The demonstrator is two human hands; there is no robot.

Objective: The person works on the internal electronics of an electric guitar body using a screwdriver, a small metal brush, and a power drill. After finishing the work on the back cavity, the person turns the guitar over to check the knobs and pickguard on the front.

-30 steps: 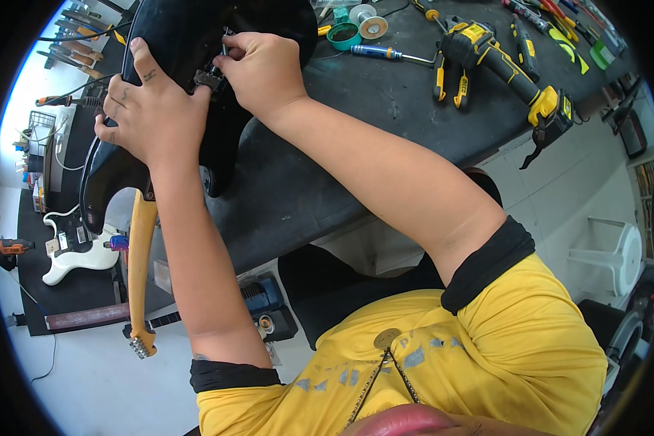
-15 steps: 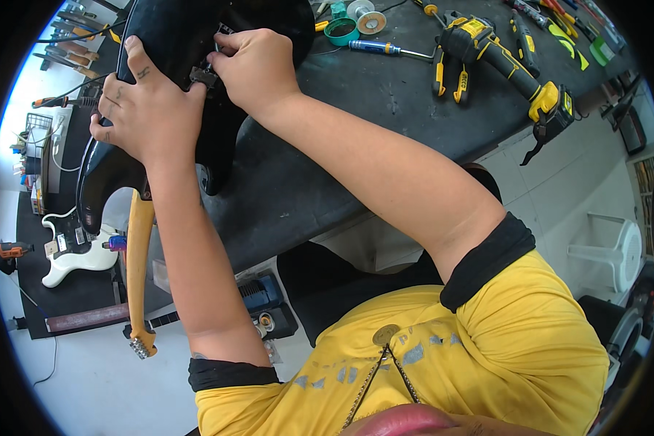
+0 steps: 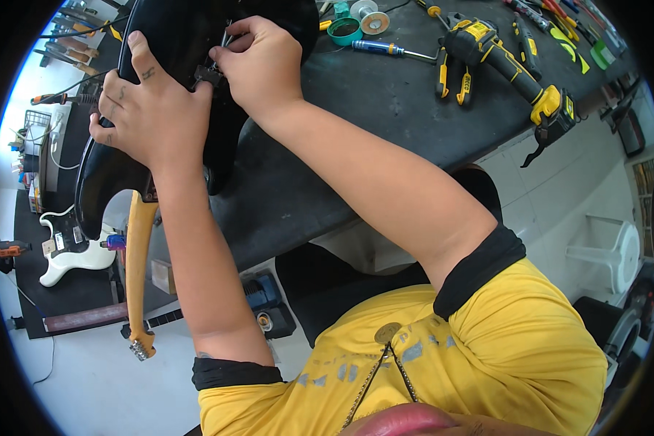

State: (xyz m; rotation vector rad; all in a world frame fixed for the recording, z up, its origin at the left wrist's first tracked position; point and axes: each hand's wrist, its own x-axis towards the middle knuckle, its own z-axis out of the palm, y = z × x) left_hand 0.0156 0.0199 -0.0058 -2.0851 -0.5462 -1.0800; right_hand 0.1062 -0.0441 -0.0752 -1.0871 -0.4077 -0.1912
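Observation:
A black electric guitar body (image 3: pixel 178 29) lies on the dark bench, its wooden neck (image 3: pixel 140 254) pointing toward me past the edge. My left hand (image 3: pixel 152 120) rests on the body with fingers spread, the thumb against a small metal block (image 3: pixel 209 75) set in a cavity. Just right of it, my right hand (image 3: pixel 265 69) is closed in a pinch on a thin silvery metal piece (image 3: pixel 227 35) at the cavity. The fingers partly cover this piece, so its exact kind is unclear.
Right on the bench top (image 3: pixel 356 145) lie a blue-handled screwdriver (image 3: pixel 378 47), a solder spool (image 3: pixel 370 18), a green tin (image 3: pixel 344 30), yellow-black pliers (image 3: pixel 454 80) and a cordless power tool (image 3: pixel 512 69). A white guitar body (image 3: pixel 80 254) lies at left. A white stool (image 3: pixel 607 251) stands at right.
My right hand has risen slightly and shifted right, and more of the silvery piece shows at its fingertips. My left hand and the guitar have barely moved.

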